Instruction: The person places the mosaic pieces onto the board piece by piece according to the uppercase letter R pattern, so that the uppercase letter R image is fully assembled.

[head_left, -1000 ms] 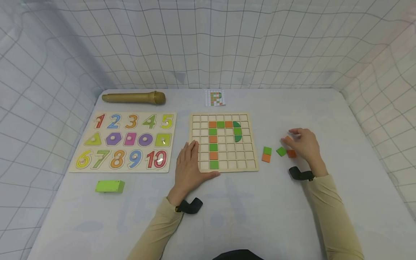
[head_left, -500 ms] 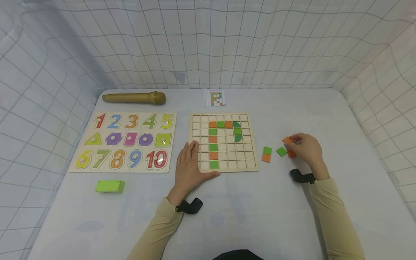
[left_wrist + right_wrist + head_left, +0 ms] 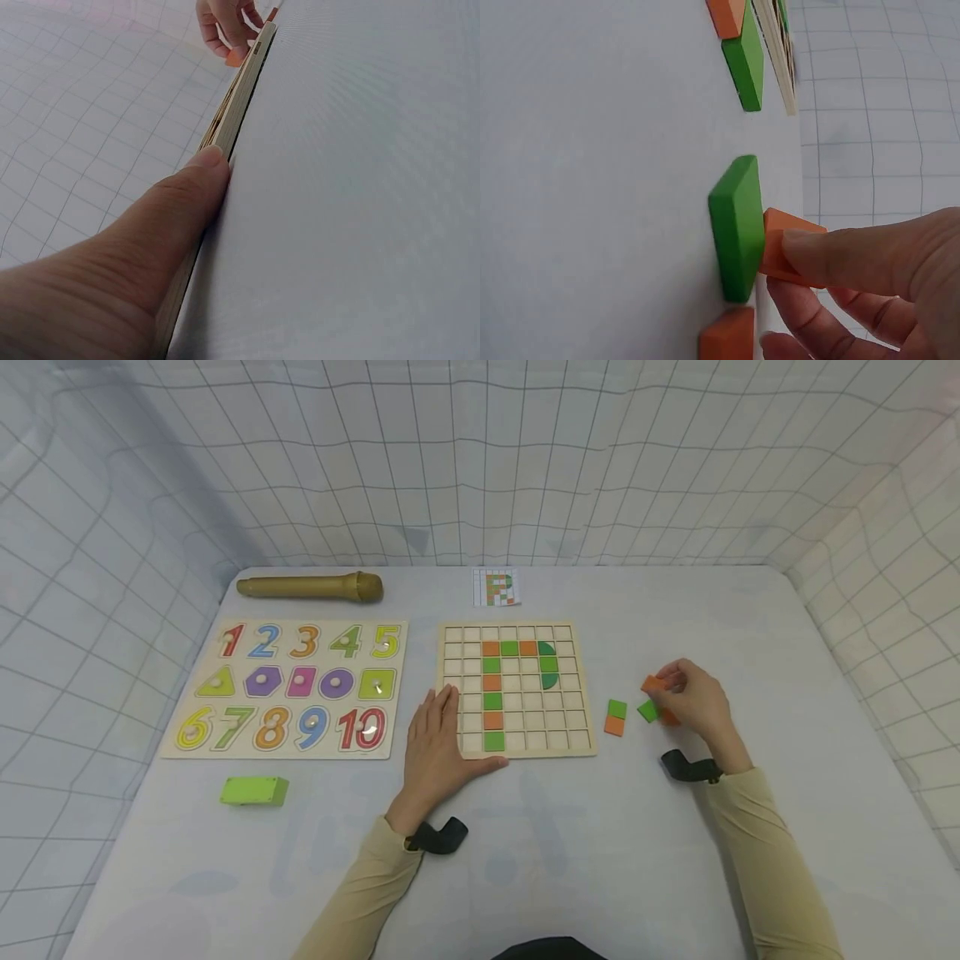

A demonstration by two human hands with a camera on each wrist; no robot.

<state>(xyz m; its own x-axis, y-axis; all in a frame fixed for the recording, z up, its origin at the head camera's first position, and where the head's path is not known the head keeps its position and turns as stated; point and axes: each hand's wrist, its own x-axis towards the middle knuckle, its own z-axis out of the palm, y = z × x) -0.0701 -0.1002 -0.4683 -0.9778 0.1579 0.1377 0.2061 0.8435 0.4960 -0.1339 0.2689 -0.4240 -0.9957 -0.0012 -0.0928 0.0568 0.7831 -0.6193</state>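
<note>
My left hand (image 3: pixel 435 747) rests with straight fingers on the left side of a wooden grid board (image 3: pixel 547 718), its thumb along the near edge. In the left wrist view the thumb presses the board's side. Orange and green square tiles, with two dark green rounded ones at the right, sit in the board's cells. My right hand (image 3: pixel 697 697) pinches an orange square tile (image 3: pixel 780 217) between thumb and fingers, right of the board. Under it lie a green tile (image 3: pixel 739 232) and another orange tile (image 3: pixel 731 337), partly hidden by the hand in the head view.
Between the board and the right hand lie a green tile (image 3: pixel 617 708) and an orange tile (image 3: pixel 614 727). A pattern card (image 3: pixel 497 587) is behind the board. At left are a number puzzle (image 3: pixel 397 693), a gold microphone (image 3: pixel 307 587) and a green block (image 3: pixel 253 791).
The right hand's fingers have closed on the orange tile. Hand and tile have shifted slightly left, over the green tile. The left hand has stayed in place.
</note>
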